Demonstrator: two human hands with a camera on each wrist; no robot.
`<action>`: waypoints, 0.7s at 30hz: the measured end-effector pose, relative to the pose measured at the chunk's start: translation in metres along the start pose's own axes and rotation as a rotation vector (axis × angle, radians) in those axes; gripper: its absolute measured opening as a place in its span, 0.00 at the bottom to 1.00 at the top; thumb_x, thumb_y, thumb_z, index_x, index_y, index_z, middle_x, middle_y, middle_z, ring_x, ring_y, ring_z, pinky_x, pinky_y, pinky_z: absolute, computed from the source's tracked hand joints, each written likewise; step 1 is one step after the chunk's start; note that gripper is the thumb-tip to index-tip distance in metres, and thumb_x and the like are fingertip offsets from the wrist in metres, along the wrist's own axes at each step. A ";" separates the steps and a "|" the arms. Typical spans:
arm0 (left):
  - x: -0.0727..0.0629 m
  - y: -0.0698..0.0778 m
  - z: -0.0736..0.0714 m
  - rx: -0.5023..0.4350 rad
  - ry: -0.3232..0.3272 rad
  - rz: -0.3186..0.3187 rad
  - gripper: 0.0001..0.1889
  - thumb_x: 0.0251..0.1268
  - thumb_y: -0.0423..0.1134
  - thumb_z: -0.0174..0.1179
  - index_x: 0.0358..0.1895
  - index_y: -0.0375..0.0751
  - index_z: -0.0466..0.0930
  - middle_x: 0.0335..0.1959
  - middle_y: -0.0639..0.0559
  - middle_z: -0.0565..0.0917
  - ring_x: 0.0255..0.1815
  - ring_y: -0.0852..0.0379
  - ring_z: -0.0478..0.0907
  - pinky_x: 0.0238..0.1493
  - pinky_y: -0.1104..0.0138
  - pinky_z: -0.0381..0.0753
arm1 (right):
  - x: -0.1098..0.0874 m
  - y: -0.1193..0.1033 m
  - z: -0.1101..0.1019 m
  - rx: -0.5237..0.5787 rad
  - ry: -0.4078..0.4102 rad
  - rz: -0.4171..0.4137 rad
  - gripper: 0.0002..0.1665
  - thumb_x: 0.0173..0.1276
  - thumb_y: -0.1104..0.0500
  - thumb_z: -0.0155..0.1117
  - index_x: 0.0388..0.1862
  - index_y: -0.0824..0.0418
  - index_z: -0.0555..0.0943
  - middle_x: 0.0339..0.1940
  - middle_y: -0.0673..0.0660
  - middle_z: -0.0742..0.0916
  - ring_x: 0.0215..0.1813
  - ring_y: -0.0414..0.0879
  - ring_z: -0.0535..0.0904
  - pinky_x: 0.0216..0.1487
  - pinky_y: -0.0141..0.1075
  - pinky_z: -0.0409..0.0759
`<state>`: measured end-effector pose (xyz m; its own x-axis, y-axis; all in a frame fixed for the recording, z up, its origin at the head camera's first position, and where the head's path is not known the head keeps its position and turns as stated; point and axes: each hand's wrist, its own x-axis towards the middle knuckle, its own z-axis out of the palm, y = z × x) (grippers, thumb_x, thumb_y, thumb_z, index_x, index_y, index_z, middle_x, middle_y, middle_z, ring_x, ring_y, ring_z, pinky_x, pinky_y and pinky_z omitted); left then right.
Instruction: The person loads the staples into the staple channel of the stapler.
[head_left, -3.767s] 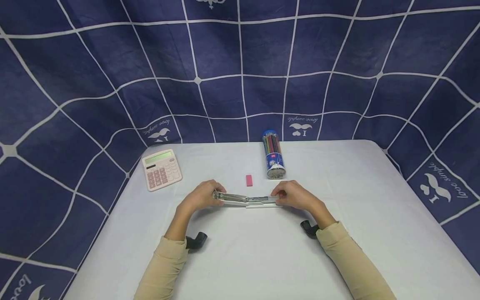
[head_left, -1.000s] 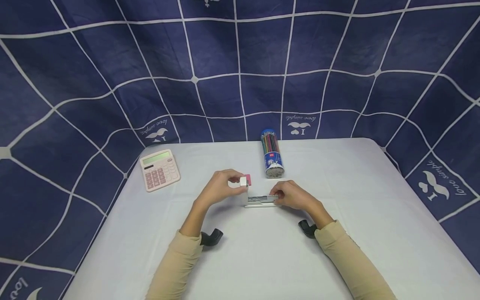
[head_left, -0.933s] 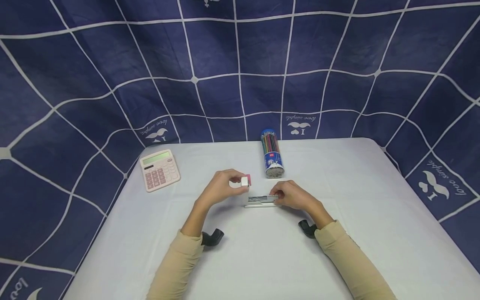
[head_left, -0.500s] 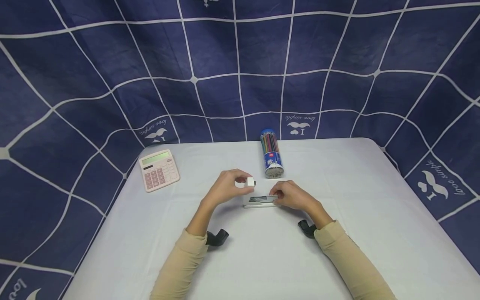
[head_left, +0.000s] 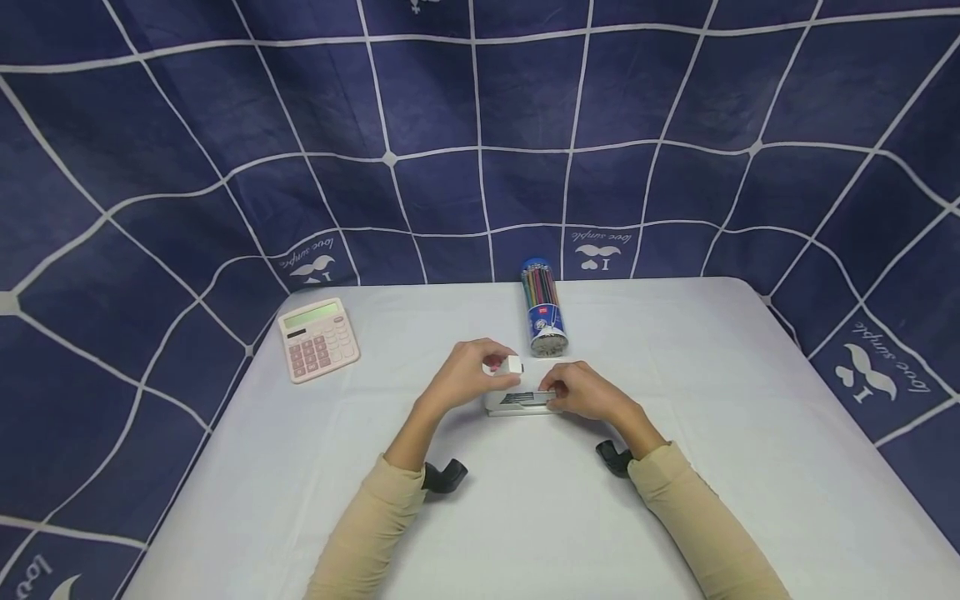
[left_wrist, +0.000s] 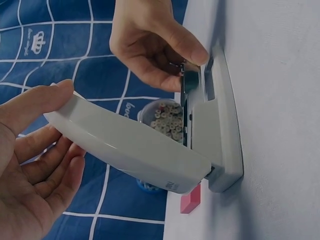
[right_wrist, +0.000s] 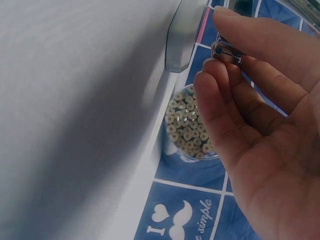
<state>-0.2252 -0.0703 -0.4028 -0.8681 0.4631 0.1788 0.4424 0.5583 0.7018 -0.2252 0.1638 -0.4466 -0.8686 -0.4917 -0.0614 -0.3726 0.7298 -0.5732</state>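
Stapler in from the desk's far edge: left grip pinches the raised lid, right grip the magazine!

Blue cloth — "I", heart, moustache, "love simple" — also crown.

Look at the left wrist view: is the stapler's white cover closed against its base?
No, the white cover slants away from the base, its raised end held by the left hand's fingers.
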 end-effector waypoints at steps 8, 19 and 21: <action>0.001 0.001 0.003 0.011 0.008 0.019 0.19 0.53 0.43 0.72 0.48 0.38 0.85 0.42 0.46 0.87 0.42 0.53 0.81 0.50 0.54 0.82 | 0.000 0.001 0.001 -0.001 -0.002 -0.002 0.13 0.56 0.65 0.72 0.42 0.61 0.85 0.32 0.49 0.85 0.34 0.40 0.74 0.38 0.32 0.75; 0.003 0.004 0.006 0.021 -0.010 0.026 0.19 0.54 0.43 0.71 0.48 0.38 0.85 0.45 0.44 0.86 0.44 0.49 0.82 0.50 0.56 0.82 | 0.001 0.001 0.001 -0.013 -0.007 0.008 0.13 0.56 0.64 0.72 0.42 0.61 0.85 0.32 0.49 0.84 0.34 0.40 0.74 0.38 0.32 0.76; 0.003 0.004 0.006 0.018 -0.012 0.025 0.19 0.54 0.43 0.71 0.48 0.38 0.85 0.45 0.43 0.86 0.44 0.49 0.82 0.50 0.55 0.82 | 0.001 0.001 0.001 -0.011 -0.004 0.007 0.13 0.56 0.64 0.73 0.42 0.61 0.85 0.32 0.49 0.84 0.34 0.40 0.74 0.38 0.32 0.76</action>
<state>-0.2244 -0.0620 -0.4036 -0.8537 0.4857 0.1878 0.4683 0.5585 0.6846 -0.2260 0.1636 -0.4483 -0.8697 -0.4887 -0.0689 -0.3702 0.7384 -0.5636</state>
